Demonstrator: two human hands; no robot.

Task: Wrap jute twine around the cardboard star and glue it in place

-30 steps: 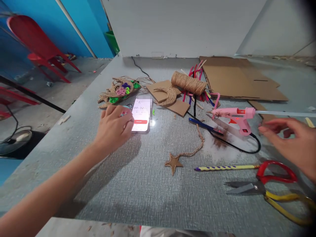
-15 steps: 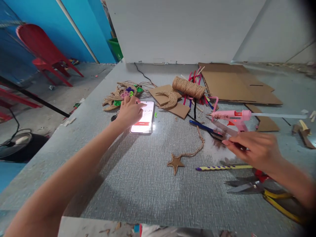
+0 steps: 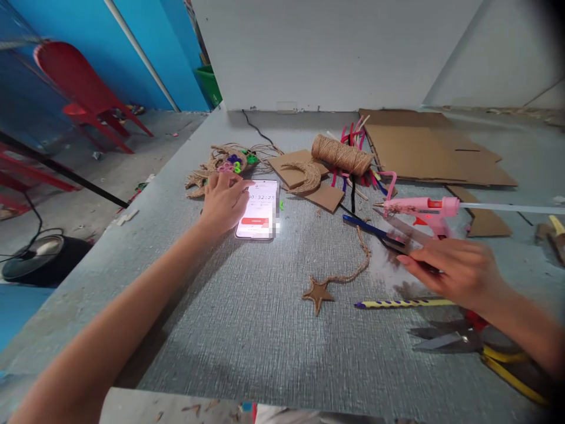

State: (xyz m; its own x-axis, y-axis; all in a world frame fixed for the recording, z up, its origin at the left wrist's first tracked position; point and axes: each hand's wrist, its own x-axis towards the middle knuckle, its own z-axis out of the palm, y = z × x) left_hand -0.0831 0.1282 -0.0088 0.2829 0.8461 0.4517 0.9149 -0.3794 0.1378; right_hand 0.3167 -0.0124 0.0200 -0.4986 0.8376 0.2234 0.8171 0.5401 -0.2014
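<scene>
My left hand [image 3: 223,203] lies palm down, fingers loosely spread, at the left edge of a lit phone [image 3: 258,203] that shows a timer. Beyond its fingertips is a pile of twine-wrapped shapes [image 3: 207,174] with coloured loops. My right hand [image 3: 454,268] is closed in a pinch low over the table; what it holds is hidden. Just left of its fingers lies a slim blue and dark stick [image 3: 368,228]. Behind it stands a pink glue gun [image 3: 430,212] with a clear glue stick. A twine-edged cardboard star [image 3: 318,292] with a twine tail lies between my hands.
A twine roll [image 3: 342,154], a twine crescent [image 3: 306,178] and pipe cleaners [image 3: 353,135] lie at the back. Cardboard sheets [image 3: 432,147] are behind the glue gun. A yellow pencil [image 3: 401,303] and open scissors [image 3: 450,340] lie near my right forearm.
My left hand has drawn slightly left across the phone, uncovering more of its timer. The right hand stays beside the dark stick. The whole view has shifted a little.
</scene>
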